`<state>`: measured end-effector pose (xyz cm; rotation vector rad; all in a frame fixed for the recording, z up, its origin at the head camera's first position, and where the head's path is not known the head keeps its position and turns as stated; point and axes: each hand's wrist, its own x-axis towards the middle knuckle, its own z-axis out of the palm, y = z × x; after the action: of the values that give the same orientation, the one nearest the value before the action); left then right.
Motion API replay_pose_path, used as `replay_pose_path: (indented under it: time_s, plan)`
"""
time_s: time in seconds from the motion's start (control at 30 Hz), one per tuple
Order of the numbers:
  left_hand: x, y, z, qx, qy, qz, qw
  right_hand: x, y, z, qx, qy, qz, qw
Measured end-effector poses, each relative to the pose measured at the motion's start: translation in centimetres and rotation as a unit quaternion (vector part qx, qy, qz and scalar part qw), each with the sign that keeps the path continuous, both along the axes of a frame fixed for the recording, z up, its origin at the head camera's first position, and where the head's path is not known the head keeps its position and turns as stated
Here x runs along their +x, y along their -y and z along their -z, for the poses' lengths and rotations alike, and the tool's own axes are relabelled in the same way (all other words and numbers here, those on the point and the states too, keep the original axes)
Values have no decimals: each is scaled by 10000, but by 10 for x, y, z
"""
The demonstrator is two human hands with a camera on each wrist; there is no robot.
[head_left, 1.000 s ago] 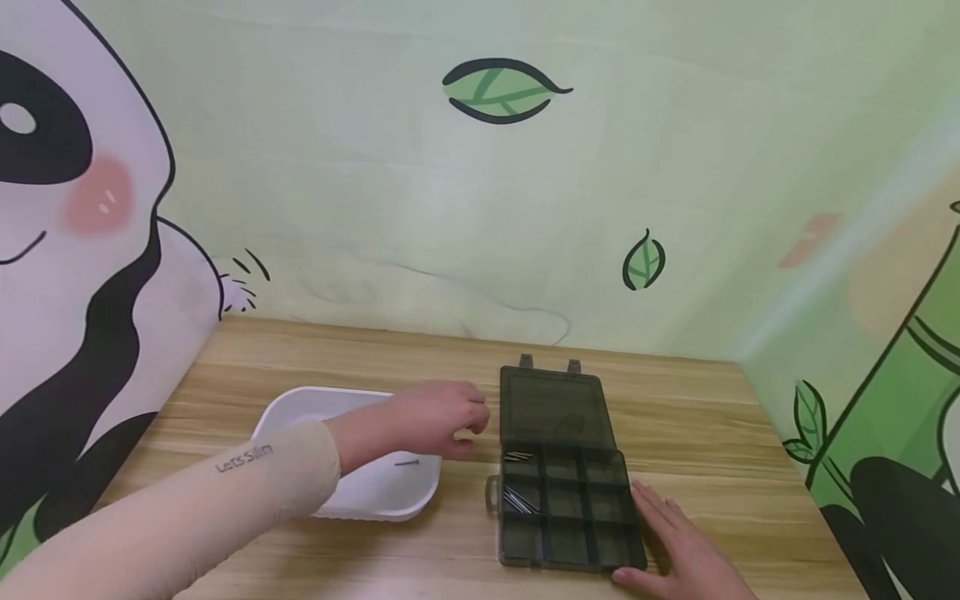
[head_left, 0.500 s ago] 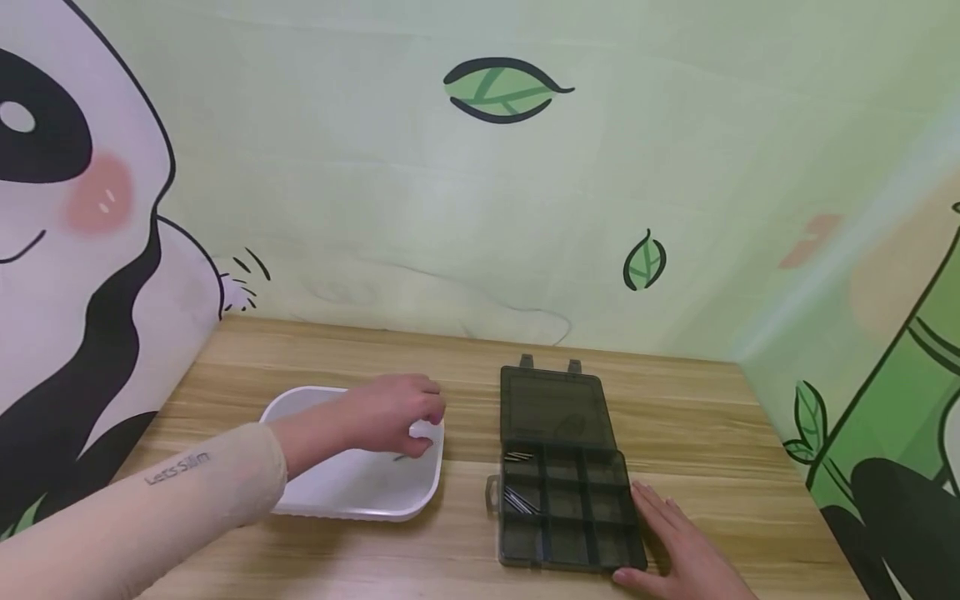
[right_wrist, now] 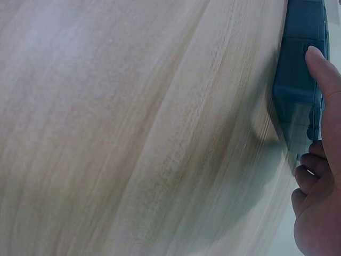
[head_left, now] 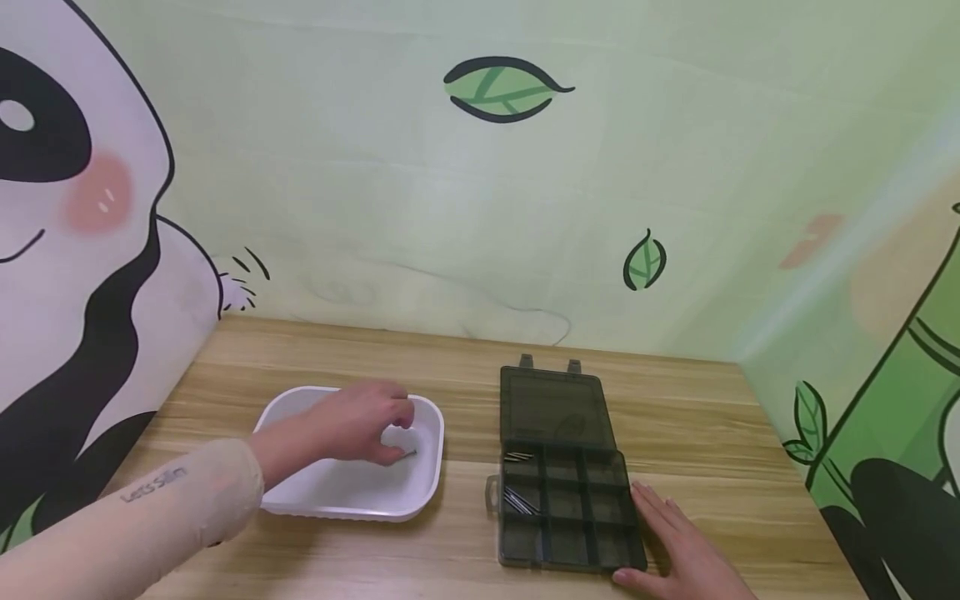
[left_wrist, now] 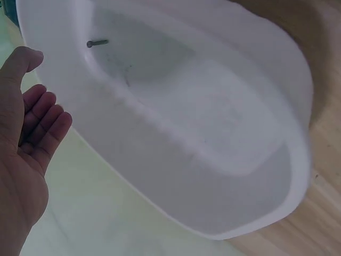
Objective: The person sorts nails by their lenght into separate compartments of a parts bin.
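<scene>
My left hand [head_left: 356,423] is over the white plastic tray [head_left: 360,503], fingers bent and the thumb apart from them. A thin metal screw or nail [left_wrist: 97,43] with a round head lies on the tray floor, past the fingertips in the left wrist view; nothing shows in the hand's grip. To the right stands a dark translucent compartment box [head_left: 567,546], lid [head_left: 555,408] swung back. My right hand [head_left: 686,550] rests against its right side, thumb at the near corner. In the right wrist view the thumb touches the box wall [right_wrist: 294,66].
Several shiny thin metal pieces [head_left: 520,501] lie in the box's middle left compartment, and some shorter ones [head_left: 518,457] in the far left one. The wooden table [head_left: 420,350] ends at a printed backdrop wall [head_left: 360,208].
My left hand has moved left from the gap between tray and box, back over the tray and lower towards the metal piece. The right hand and the box have stayed still.
</scene>
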<state>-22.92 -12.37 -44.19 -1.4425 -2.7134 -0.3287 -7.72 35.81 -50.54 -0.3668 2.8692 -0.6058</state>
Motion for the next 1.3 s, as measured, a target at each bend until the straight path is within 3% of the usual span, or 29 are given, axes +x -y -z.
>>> replay_pose_path:
  time_s: [0.43, 0.6, 0.77, 1.3]
  plan:
    - [-1, 5, 28, -227, 439, -419, 9979, 0, 1, -2, 58, 45, 73, 9999]
    - [-3, 4, 38, -220, 560, -391, 9974, 1, 1, -2, 47, 55, 71, 9999]
    - [-4, 3, 45, -194, 441, -294, 9984, 1, 1, -3, 71, 98, 87, 9999]
    - [-6, -1, 58, -152, 406, -222, 9988, 1, 1, -1, 102, 49, 109, 9999]
